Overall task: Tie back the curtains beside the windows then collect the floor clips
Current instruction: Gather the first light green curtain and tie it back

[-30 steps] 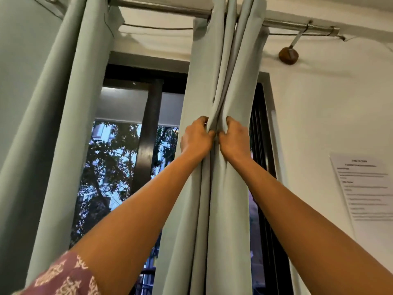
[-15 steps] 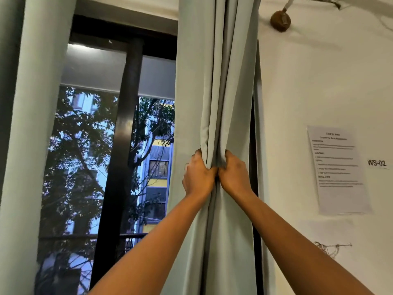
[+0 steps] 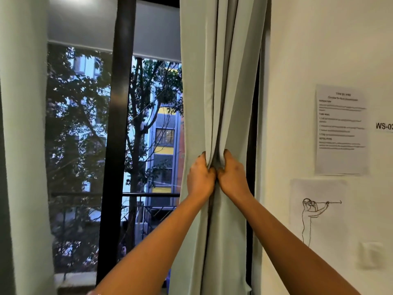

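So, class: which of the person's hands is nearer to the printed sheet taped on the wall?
Right. The right hand grips the curtain folds on the side toward the printed sheet; the left hand grips beside it, farther away.

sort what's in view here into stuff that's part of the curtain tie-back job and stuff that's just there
Part of the job:
- right curtain, bunched, gripped by both hands
- left hand
- right hand
- left curtain

Just there:
- printed sheet on the wall
- line drawing
- WS-02 label
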